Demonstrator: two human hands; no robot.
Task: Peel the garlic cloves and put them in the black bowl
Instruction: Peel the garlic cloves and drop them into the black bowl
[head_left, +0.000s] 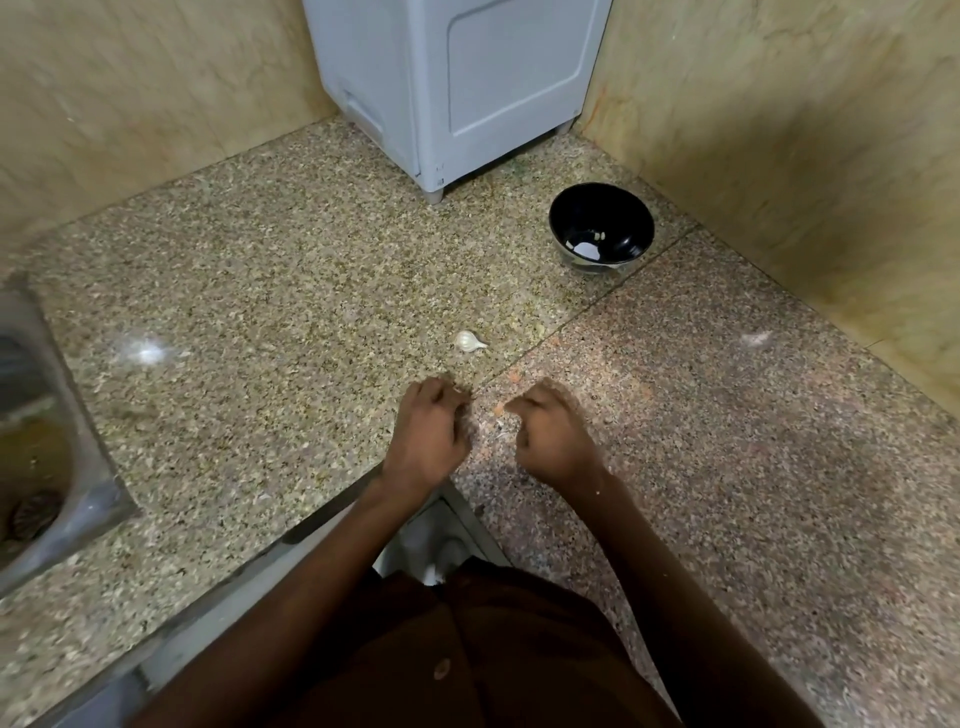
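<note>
I see my left hand (428, 434) and right hand (553, 436) curled, contents blurred; the white unpeeled garlic clove (470, 341) may get knocked away from the glossy black bowl (601, 228).

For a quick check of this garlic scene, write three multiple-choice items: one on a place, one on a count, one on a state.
1. Where is the black bowl?
A. in the sink
B. on the counter near the right wall
C. in a hand

2. How many unpeeled garlic cloves lie loose on the counter beyond the hands?
A. one
B. three
C. five

3. How is the bowl standing?
A. upside down
B. on its side
C. upright, with a few pale pieces inside

Answers:
1. B, it stands on the stone beside the grey appliance.
2. A, a single white clove lies there.
3. C, its open mouth faces up.
</note>
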